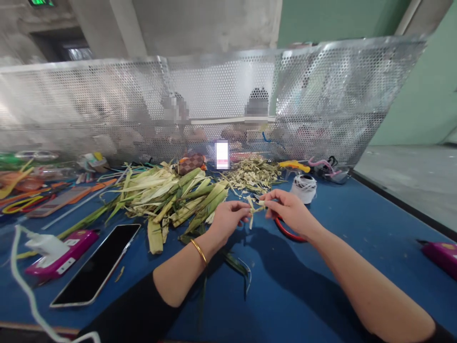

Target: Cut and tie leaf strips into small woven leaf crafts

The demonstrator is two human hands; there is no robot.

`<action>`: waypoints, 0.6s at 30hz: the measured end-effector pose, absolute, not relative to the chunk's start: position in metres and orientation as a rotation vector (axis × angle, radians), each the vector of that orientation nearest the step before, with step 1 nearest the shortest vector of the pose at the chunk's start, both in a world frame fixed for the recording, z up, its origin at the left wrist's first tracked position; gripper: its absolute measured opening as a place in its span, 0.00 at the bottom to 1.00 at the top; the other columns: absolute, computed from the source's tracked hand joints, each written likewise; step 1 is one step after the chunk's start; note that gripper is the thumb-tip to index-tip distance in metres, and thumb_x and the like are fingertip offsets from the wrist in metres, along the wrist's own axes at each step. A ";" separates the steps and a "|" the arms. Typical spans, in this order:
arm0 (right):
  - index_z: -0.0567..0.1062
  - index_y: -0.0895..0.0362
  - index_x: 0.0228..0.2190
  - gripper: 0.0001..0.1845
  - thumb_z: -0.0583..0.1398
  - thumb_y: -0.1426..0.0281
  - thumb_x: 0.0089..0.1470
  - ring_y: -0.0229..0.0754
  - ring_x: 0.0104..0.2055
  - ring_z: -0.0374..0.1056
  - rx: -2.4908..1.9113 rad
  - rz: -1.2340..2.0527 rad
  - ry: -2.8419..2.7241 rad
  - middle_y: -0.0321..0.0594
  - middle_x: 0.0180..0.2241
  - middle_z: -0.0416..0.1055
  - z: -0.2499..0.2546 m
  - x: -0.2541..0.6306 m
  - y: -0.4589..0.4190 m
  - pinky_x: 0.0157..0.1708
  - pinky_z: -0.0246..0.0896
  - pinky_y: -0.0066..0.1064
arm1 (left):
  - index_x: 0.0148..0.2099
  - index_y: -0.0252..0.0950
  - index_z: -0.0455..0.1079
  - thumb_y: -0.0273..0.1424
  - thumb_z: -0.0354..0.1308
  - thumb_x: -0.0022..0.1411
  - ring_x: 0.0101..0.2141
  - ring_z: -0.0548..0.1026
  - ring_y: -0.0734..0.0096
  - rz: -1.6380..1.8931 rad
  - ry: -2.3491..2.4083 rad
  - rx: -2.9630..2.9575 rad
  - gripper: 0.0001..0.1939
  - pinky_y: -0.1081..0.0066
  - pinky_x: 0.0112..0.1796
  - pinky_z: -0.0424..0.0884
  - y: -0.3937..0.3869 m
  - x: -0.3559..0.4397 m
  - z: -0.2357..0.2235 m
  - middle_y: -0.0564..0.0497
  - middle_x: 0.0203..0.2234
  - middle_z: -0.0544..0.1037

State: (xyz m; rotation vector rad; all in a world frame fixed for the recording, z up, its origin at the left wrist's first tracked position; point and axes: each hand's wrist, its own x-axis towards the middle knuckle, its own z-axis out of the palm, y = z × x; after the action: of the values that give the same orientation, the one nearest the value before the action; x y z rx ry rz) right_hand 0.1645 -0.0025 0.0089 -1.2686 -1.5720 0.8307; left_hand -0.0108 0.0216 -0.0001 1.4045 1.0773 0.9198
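Small pale strips of corn husk point(251, 219) hang between my two hands over the blue table. My left hand point(230, 218), with a gold bangle at the wrist, pinches the strips from the left. From the right, my right hand point(285, 209) pinches the other end between thumb and fingers. A red loop handle point(291, 233) shows under my right hand; the rest of that tool is hidden, and I cannot tell whether it touches the hand. A large heap of green and yellow corn husks point(171, 190) lies just left of my left hand.
Husk scraps point(253, 174) are piled behind my hands, near a white spool of thread point(304, 188). A phone point(98, 262) and a magenta power strip point(64, 255) lie at the left; a magenta object point(442, 257) sits at the right. A perforated metal screen point(221, 85) borders the back.
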 end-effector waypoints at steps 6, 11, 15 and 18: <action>0.66 0.54 0.26 0.07 0.56 0.67 0.54 0.38 0.25 0.67 -1.276 0.734 -1.846 0.33 0.23 0.70 0.007 0.167 -0.004 0.30 0.61 0.32 | 0.33 0.33 0.74 0.28 0.62 0.51 0.22 0.70 0.80 0.883 1.010 1.166 0.05 0.79 0.24 0.62 0.013 -0.014 0.012 0.52 0.22 0.76; 0.67 0.54 0.27 0.06 0.57 0.66 0.53 0.38 0.26 0.67 -1.219 0.805 -1.847 0.33 0.22 0.70 0.011 0.169 -0.006 0.30 0.62 0.31 | 0.30 0.34 0.73 0.36 0.63 0.51 0.27 0.73 0.76 0.718 0.911 1.265 0.10 0.77 0.26 0.65 0.013 -0.019 0.015 0.51 0.25 0.77; 0.68 0.55 0.26 0.07 0.57 0.65 0.53 0.38 0.27 0.67 -1.211 0.777 -1.856 0.33 0.22 0.70 0.012 0.167 -0.007 0.31 0.62 0.32 | 0.32 0.34 0.74 0.35 0.61 0.53 0.27 0.74 0.77 0.674 0.875 1.367 0.09 0.78 0.27 0.66 0.013 -0.020 0.014 0.51 0.27 0.78; 0.68 0.54 0.26 0.07 0.57 0.65 0.53 0.39 0.26 0.66 -1.217 0.751 -1.854 0.33 0.22 0.68 0.011 0.165 -0.007 0.30 0.62 0.32 | 0.32 0.35 0.74 0.35 0.60 0.54 0.26 0.75 0.77 0.669 0.849 1.357 0.08 0.78 0.28 0.66 0.014 -0.018 0.011 0.51 0.27 0.79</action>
State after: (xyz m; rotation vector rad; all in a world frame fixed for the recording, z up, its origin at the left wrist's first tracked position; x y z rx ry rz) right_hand 0.1651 -0.0069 0.0107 -1.2168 -1.8537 0.7514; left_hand -0.0183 0.0143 0.0112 1.3570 0.8495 0.6693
